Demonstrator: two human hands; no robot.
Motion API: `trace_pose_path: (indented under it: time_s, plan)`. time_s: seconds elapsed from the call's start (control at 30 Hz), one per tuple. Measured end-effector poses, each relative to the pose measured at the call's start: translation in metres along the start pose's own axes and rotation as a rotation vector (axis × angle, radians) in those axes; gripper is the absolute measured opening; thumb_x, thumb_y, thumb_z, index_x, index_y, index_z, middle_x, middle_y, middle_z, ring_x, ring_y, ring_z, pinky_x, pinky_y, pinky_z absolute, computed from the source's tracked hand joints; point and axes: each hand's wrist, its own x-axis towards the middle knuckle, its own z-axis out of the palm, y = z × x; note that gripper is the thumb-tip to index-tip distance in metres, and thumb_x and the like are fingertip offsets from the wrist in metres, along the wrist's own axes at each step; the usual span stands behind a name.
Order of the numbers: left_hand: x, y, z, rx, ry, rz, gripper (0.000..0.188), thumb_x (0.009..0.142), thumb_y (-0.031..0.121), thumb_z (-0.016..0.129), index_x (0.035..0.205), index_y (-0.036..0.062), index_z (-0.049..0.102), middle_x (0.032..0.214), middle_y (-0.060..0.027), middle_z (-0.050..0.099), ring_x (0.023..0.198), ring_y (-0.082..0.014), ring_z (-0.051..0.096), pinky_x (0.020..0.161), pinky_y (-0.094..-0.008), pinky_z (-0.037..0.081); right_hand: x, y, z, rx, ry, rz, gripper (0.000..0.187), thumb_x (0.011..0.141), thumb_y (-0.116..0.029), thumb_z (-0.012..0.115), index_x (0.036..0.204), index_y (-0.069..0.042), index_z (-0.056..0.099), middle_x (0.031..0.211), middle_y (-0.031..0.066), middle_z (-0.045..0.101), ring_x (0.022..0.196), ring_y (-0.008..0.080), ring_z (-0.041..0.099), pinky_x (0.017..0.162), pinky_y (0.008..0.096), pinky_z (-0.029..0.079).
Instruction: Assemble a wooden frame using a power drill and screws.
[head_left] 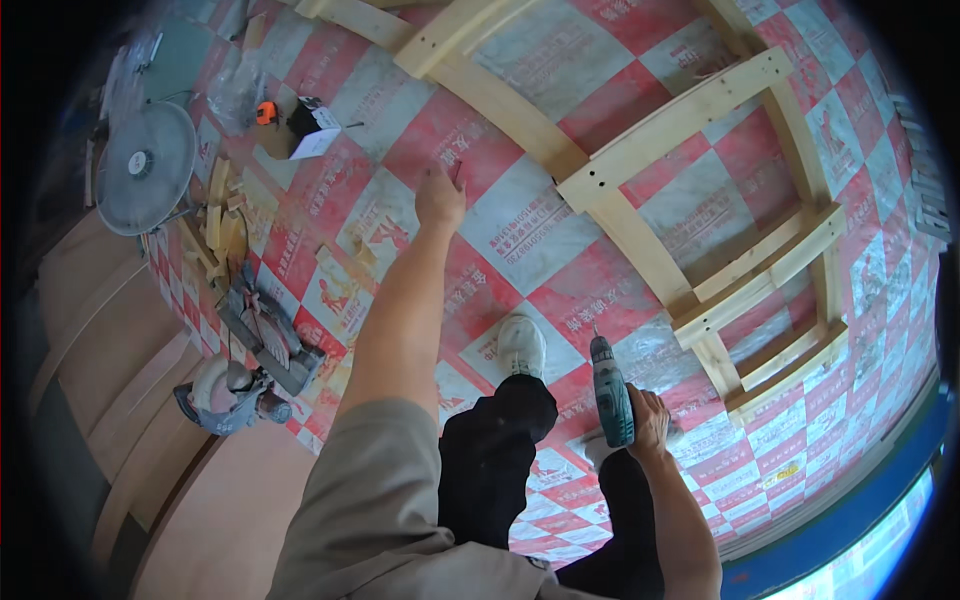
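A green and grey cordless drill (pixel 612 395) is in my right hand (pixel 648 420), its bit pointing forward, away from me. My fingers are closed round its grip. My left arm reaches forward over the floor, and my left hand (pixel 440 203) is closed, with a thin dark screw (pixel 459 176) showing at its fingertips. To the right lies a frame of pale timber (pixel 640 250), its rails joined by crosspieces with dark screw heads at their ends. The drill is beside the frame's near left rail, apart from it.
Red and white checked sheeting (pixel 400 110) covers the floor. At left are a mitre saw (pixel 265 345), a round grey fan (pixel 147 168) and wood offcuts (pixel 225 235). An orange tape measure (pixel 266 113) lies by an open box (pixel 313 128). Large boards (pixel 240 510) stand at lower left.
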Motion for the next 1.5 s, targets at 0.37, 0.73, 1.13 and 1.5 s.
trace_pose_path:
  time_s: [0.37,0.73,1.13,1.5]
  plan:
    - [0.002,-0.002,0.029,-0.976,-0.183,-0.174,0.01,0.09,0.004,0.058,0.099,0.0013,0.06,0.081,-0.0101,0.06,0.079,-0.0178,0.061,0.063,-0.0359,0.051,0.061,0.044,0.021,-0.065,-0.083,-0.382,0.041,0.077,-0.015,0.069,0.116,-0.007,0.065,0.088,0.0115,0.068,0.085,0.0311,0.066,0.079,0.0432,0.05]
    - [-0.073,0.107,0.06,-0.516,-0.17,0.05,0.037,0.08,0.022,0.075,0.108,0.0053,0.057,0.094,-0.0191,0.07,0.092,-0.0396,0.067,0.076,-0.0478,0.052,0.09,0.048,0.023,-0.059,-0.18,-0.433,0.039,0.073,-0.013,0.071,0.111,-0.007,0.066,0.08,0.0129,0.066,0.075,0.0339,0.065,0.071,0.0451,0.05]
    - [-0.026,0.027,0.05,-1.381,-0.249,-0.204,0.011,0.083,0.011,0.055,0.092,0.0067,0.055,0.076,-0.0112,0.063,0.066,-0.0239,0.06,0.056,-0.0359,0.047,0.08,0.044,0.016,-0.041,-0.244,-0.319,0.025,0.073,-0.014,0.072,0.097,-0.009,0.065,0.076,0.0161,0.066,0.074,0.038,0.064,0.066,0.0473,0.05]
    - [0.202,-0.15,0.028,-0.408,0.104,-0.307,0.048,0.096,0.039,0.059,0.12,-0.0014,0.065,0.114,-0.0202,0.07,0.106,-0.0373,0.066,0.093,-0.0476,0.05,0.073,0.036,-0.002,0.101,-0.174,-0.099,0.028,0.075,-0.01,0.069,0.103,-0.008,0.068,0.086,0.0171,0.069,0.079,0.038,0.067,0.07,0.0445,0.054]
